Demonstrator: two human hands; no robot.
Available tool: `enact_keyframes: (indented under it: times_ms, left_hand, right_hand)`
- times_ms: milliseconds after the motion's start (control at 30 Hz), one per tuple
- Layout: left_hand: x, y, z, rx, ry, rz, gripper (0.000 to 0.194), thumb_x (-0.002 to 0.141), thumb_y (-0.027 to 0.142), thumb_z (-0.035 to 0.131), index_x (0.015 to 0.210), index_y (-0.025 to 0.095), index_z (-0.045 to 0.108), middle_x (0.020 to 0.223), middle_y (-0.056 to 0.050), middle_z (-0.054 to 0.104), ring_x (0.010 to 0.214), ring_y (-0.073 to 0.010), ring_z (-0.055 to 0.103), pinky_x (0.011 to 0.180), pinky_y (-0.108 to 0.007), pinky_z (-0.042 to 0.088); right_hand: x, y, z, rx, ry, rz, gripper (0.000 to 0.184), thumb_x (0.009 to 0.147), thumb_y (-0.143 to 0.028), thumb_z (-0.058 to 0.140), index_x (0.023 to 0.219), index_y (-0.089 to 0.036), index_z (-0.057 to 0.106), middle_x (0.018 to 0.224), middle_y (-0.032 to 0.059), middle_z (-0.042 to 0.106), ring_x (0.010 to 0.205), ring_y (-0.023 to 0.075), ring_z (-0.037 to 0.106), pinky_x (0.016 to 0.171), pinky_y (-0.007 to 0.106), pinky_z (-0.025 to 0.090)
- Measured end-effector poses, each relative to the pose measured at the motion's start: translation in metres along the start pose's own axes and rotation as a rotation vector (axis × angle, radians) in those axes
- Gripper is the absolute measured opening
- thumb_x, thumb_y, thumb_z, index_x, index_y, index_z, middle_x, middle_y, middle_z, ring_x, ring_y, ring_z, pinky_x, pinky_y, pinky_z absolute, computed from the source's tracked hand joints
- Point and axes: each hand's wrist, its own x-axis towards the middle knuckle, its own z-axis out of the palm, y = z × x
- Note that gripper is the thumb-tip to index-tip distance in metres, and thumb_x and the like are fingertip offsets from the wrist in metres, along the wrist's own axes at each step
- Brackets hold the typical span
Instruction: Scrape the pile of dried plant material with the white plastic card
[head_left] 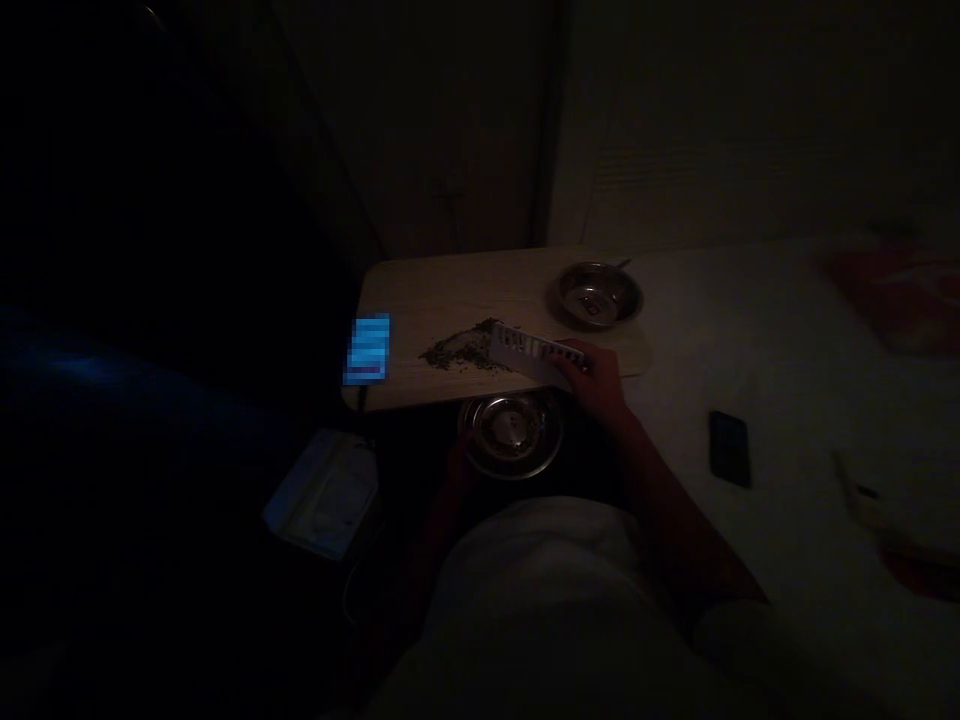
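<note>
The light is very dim. My right hand point(596, 375) grips a flat pale card-like piece point(525, 352) with a row of dark marks along its upper edge. Its far end touches or hovers just over a spread of small dark bits point(461, 350) on the wooden table point(435, 285). At the table's front edge, my left hand point(465, 450), mostly in shadow, holds the left rim of a shiny metal bowl point(514, 440). Some small bits seem to lie inside this bowl, though darkness hides the detail.
A second metal bowl point(598, 297), with a handle-like end sticking out, stands on the table's right. A lit screen point(367, 348) is at its left end. A dark phone point(729, 448) lies on the pale bed-like surface point(675, 380). A box-like object point(326, 495) sits lower left.
</note>
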Motion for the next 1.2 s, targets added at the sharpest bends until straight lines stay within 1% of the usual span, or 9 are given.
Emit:
enact_keyframes:
  times_ms: [67, 167, 367, 467, 633, 800, 967, 1100, 1200]
  left_hand:
    - [0.002, 0.000, -0.002, 0.018, -0.022, 0.058, 0.030, 0.071, 0.041, 0.066, 0.095, 0.024, 0.071, 0.110, -0.005, 0.072, 0.132, -0.0342, 0.046, 0.110, -0.048, 0.035]
    - [0.006, -0.001, -0.003, 0.041, 0.010, 0.145, 0.033, 0.070, 0.041, 0.067, 0.100, 0.026, 0.069, 0.121, -0.003, 0.068, 0.138, -0.0297, 0.038, 0.113, -0.043, 0.030]
    - [0.008, -0.002, -0.001, -0.046, 0.060, 0.031, 0.027, 0.072, 0.046, 0.065, 0.085, 0.023, 0.071, 0.105, -0.006, 0.074, 0.131, -0.0338, 0.047, 0.111, -0.046, 0.034]
    - [0.006, -0.001, 0.000, -0.037, 0.094, 0.082, 0.024, 0.070, 0.042, 0.067, 0.085, 0.024, 0.071, 0.106, -0.004, 0.074, 0.132, -0.0330, 0.046, 0.112, -0.044, 0.032]
    - [0.005, 0.002, 0.003, -0.030, 0.041, 0.106, 0.032, 0.073, 0.046, 0.064, 0.093, 0.023, 0.072, 0.112, -0.006, 0.072, 0.132, -0.0331, 0.045, 0.110, -0.044, 0.034]
    - [0.004, 0.005, 0.005, 0.029, 0.022, 0.219, 0.038, 0.074, 0.048, 0.063, 0.103, 0.025, 0.071, 0.120, -0.004, 0.069, 0.132, -0.0323, 0.045, 0.110, -0.043, 0.035]
    - [0.006, 0.000, 0.003, 0.025, 0.057, 0.170, 0.038, 0.071, 0.050, 0.064, 0.098, 0.024, 0.072, 0.114, -0.004, 0.071, 0.132, -0.0328, 0.044, 0.111, -0.044, 0.032]
    - [0.006, 0.000, 0.004, -0.003, 0.047, 0.168, 0.040, 0.072, 0.052, 0.062, 0.099, 0.024, 0.071, 0.116, -0.005, 0.070, 0.131, -0.0342, 0.046, 0.109, -0.045, 0.035]
    - [0.005, 0.002, 0.005, -0.008, 0.039, 0.181, 0.041, 0.073, 0.050, 0.063, 0.103, 0.023, 0.071, 0.119, -0.004, 0.069, 0.132, -0.0336, 0.044, 0.109, -0.042, 0.035]
  right_hand:
    - [0.000, -0.001, 0.000, 0.004, 0.009, 0.011, 0.029, 0.083, -0.043, 0.062, 0.095, -0.019, 0.074, 0.086, 0.0034, 0.075, 0.073, 0.0178, 0.066, 0.066, 0.027, 0.049]
    - [-0.001, -0.003, -0.002, 0.011, 0.021, 0.019, 0.029, 0.083, -0.042, 0.063, 0.095, -0.019, 0.074, 0.085, 0.0031, 0.074, 0.074, 0.0178, 0.066, 0.066, 0.027, 0.050]
    - [-0.001, -0.007, -0.003, 0.009, -0.050, -0.013, 0.027, 0.083, -0.041, 0.064, 0.095, -0.020, 0.075, 0.088, 0.0031, 0.075, 0.075, 0.0180, 0.066, 0.069, 0.028, 0.051]
    - [-0.001, -0.006, -0.001, 0.028, -0.080, -0.012, 0.026, 0.083, -0.040, 0.064, 0.096, -0.021, 0.075, 0.089, 0.0022, 0.075, 0.074, 0.0171, 0.066, 0.069, 0.027, 0.051]
    - [-0.002, -0.005, 0.001, 0.036, -0.076, 0.004, 0.026, 0.082, -0.040, 0.065, 0.096, -0.020, 0.075, 0.089, 0.0030, 0.075, 0.075, 0.0174, 0.066, 0.068, 0.027, 0.050]
    - [-0.004, -0.003, 0.003, 0.044, -0.102, -0.006, 0.025, 0.082, -0.040, 0.065, 0.095, -0.021, 0.075, 0.087, 0.0020, 0.075, 0.073, 0.0174, 0.066, 0.067, 0.028, 0.050]
    - [-0.004, -0.003, 0.004, 0.049, -0.105, -0.019, 0.024, 0.082, -0.040, 0.065, 0.096, -0.022, 0.075, 0.089, 0.0019, 0.075, 0.076, 0.0183, 0.067, 0.070, 0.029, 0.051]
    - [-0.004, -0.008, 0.002, 0.034, -0.125, -0.027, 0.025, 0.084, -0.039, 0.063, 0.096, -0.021, 0.075, 0.089, 0.0022, 0.075, 0.077, 0.0181, 0.067, 0.072, 0.029, 0.051]
    - [-0.005, -0.010, 0.002, 0.038, -0.146, -0.035, 0.025, 0.084, -0.039, 0.063, 0.097, -0.021, 0.075, 0.091, 0.0029, 0.075, 0.078, 0.0184, 0.067, 0.073, 0.029, 0.050]
